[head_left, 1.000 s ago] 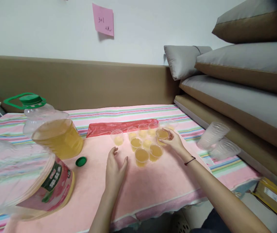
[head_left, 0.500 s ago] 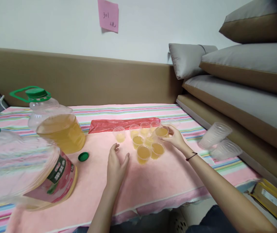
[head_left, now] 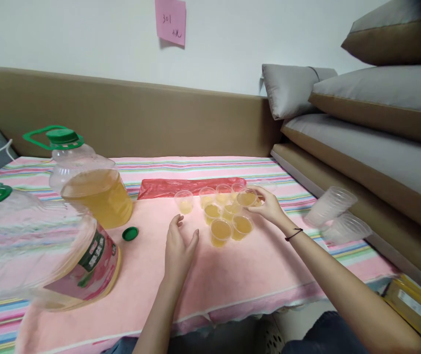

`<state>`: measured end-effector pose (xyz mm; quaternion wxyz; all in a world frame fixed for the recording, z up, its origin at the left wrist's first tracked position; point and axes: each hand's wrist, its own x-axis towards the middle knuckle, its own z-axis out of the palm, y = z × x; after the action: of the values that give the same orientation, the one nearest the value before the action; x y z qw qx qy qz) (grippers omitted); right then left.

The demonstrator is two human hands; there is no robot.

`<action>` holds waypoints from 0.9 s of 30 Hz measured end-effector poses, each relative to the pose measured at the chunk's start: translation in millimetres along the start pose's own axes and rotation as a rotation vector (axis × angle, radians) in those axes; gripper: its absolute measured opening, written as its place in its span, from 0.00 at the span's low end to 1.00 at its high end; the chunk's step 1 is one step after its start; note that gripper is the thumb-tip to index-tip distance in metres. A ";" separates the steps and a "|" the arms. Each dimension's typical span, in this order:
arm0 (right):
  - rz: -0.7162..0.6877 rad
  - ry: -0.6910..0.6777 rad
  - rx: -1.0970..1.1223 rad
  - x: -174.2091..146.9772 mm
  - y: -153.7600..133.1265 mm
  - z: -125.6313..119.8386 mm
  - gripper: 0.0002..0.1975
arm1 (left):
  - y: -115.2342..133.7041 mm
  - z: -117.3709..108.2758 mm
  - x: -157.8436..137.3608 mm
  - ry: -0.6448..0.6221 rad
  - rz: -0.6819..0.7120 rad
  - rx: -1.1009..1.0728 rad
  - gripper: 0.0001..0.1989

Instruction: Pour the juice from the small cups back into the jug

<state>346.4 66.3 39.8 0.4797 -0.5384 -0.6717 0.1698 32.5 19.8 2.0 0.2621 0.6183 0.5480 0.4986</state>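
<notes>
My right hand (head_left: 268, 205) grips a clear plastic cup (head_left: 246, 198) of yellow liquid by its right side, at the right of a cluster of similar cups. Two fuller cups, a front one (head_left: 221, 231) and its neighbour (head_left: 241, 226), stand nearest me. Behind them several more cups hold varying amounts. A cup with little liquid (head_left: 184, 202) stands apart on the left. My left hand (head_left: 179, 246) hovers over the pink cloth (head_left: 140, 295), thumb and fingers apart, with nothing in it, just left of the cluster.
Two large jugs of yellow liquid, one upright (head_left: 100, 194) and one labelled (head_left: 96, 265), stand at left. A green cap (head_left: 130, 233) lies beside them. Red plastic film (head_left: 173, 188) lies behind the cups. Stacked empty cups (head_left: 330, 206) lie at right, near piled cushions (head_left: 365, 142).
The whole view has shifted slightly, so things appear a little further right. My right hand keeps its hold on the cup, and my left hand stays open beside the cluster.
</notes>
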 end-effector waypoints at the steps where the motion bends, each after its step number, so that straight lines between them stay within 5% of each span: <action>1: -0.002 -0.005 -0.002 0.4 -0.5 -0.3 0.26 | 0.0 0.0 -0.1 0.002 0.000 -0.003 0.29; 27: -0.062 -0.067 -0.127 9.8 -4.9 -4.5 0.26 | 0.7 -0.8 -0.3 0.005 0.004 -0.003 0.30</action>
<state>347.7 71.9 50.1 0.4271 -0.5406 -0.7131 0.1297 32.1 19.2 2.8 0.2607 0.6178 0.5469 0.5013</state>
